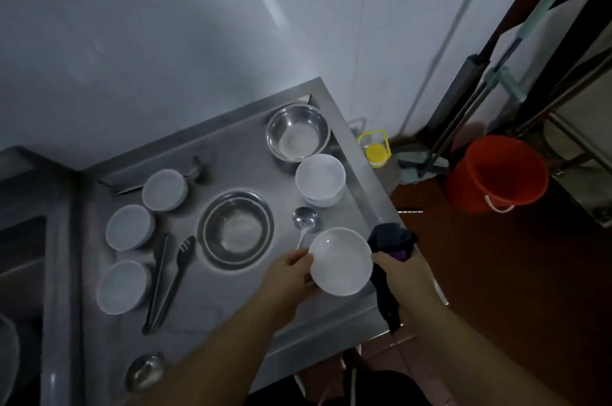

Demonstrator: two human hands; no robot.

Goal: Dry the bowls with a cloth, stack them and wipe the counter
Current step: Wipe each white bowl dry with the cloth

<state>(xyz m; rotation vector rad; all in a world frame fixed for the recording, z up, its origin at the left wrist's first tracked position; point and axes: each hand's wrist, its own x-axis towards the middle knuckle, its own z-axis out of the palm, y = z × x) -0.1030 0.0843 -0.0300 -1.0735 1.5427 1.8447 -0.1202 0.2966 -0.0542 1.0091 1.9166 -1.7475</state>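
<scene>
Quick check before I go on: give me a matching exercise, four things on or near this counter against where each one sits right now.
Things:
1. dark cloth
2. ladle
3. tongs
4. red bucket

Places:
A. on the floor, right of the counter
B. between the steel plate and the held white bowl
C. gripped in the right hand
D. between the steel plate and the white bowls on the left

Pairs: 1-C, 2-B, 3-D, 4-A

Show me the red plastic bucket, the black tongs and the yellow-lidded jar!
red plastic bucket [477, 187]: head view, outer wall.
black tongs [169, 279]: head view, middle of arms.
yellow-lidded jar [376, 152]: head view, lid.
</scene>
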